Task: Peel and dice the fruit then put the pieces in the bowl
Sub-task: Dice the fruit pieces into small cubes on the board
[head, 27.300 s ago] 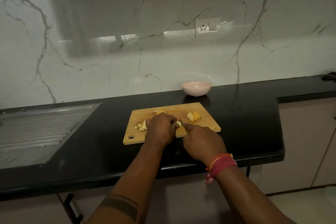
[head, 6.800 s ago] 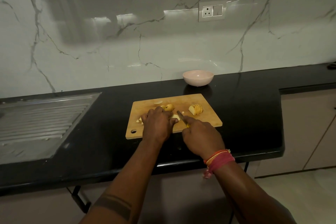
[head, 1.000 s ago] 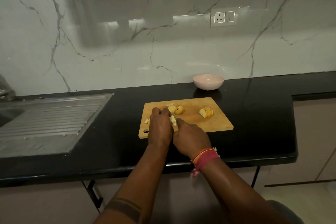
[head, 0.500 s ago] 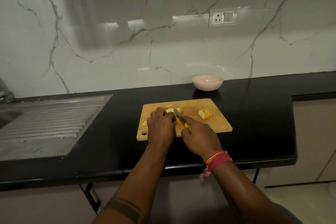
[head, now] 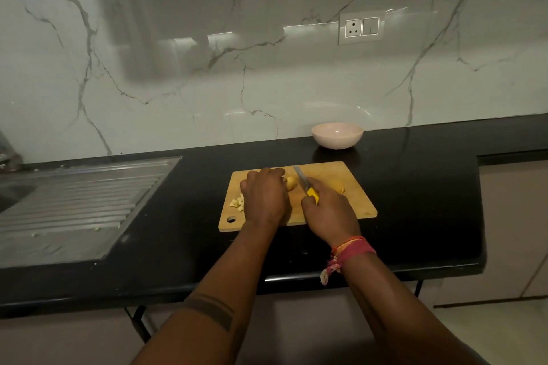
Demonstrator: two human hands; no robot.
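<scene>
On the board (head: pixel 350 204), near the tabletop's (head: pixel 415 216) front edge, the left hand (head: pixel 264 195) lies knuckles-up over a yellow fruit piece (head: pixel 291 183). Only the piece's right end shows past the fingers, so whether that grip is clenched on it or merely pressing it down cannot be told.

The right hand (head: pixel 329 213) is clenched around the yellow handle of a knife (head: pixel 305 185). The blade runs from the handle away toward the back wall, leaning a little left, and its tip lies just right of the exposed fruit end.

The relation that matters is this: the fruit lies immediately left of the blade, between the two hands, and the blade's long axis crosses the direction in which the piece sticks out from under the left hand. A cut would likely come by shifting the blade slightly left and pressing down, close to the left fingertips, so care is needed there.

A small heap of dice (head: pixel 239 203) sits at the board's left edge. Another cut piece (head: pixel 338 186) rests right of the knife, partly hidden by the right hand. The bowl (head: pixel 337 135) stands beyond the board's back edge, by the wall, apparently without fruit in it, so dicing seems unfinished.
</scene>
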